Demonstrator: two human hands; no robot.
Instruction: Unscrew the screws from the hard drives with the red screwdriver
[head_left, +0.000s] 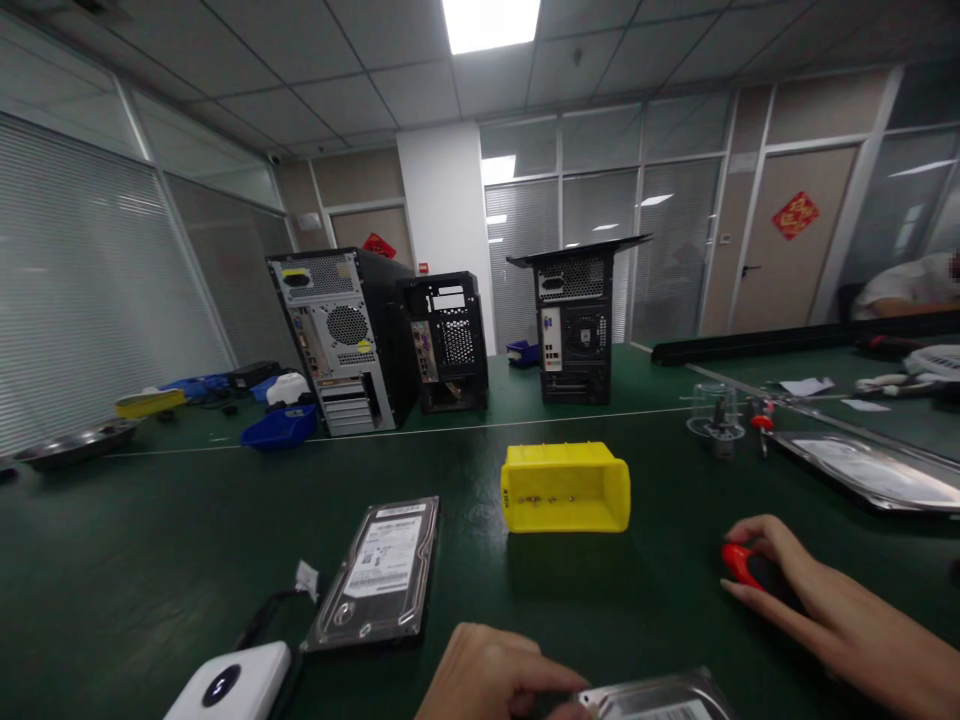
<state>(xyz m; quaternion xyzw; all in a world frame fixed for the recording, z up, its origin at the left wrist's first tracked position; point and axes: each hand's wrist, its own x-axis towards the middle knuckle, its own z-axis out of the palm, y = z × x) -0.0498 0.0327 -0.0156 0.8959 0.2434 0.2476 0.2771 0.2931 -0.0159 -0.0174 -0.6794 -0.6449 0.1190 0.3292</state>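
Three computer cases stood at twelve o'clock: one [341, 340], a second [448, 340], a third [576, 325]. Two hard drives lay near: one [379, 573], another [656, 698] at six o'clock. There was one yellow bin [565, 487], one blue bin [279, 427] and two hands [491, 680] [806, 595].

The table [150, 540] is showing dark green with a thin white line running across it. A bright yellow bin [565, 487] is sitting near a silver hard drive [379, 575] that is wearing a white label with black print. The screwdriver handle [744, 566] is showing red and black. A white device [232, 685] is carrying a black round spot. The computer cases [352, 340] are standing black and grey beside a blue bin [281, 427].
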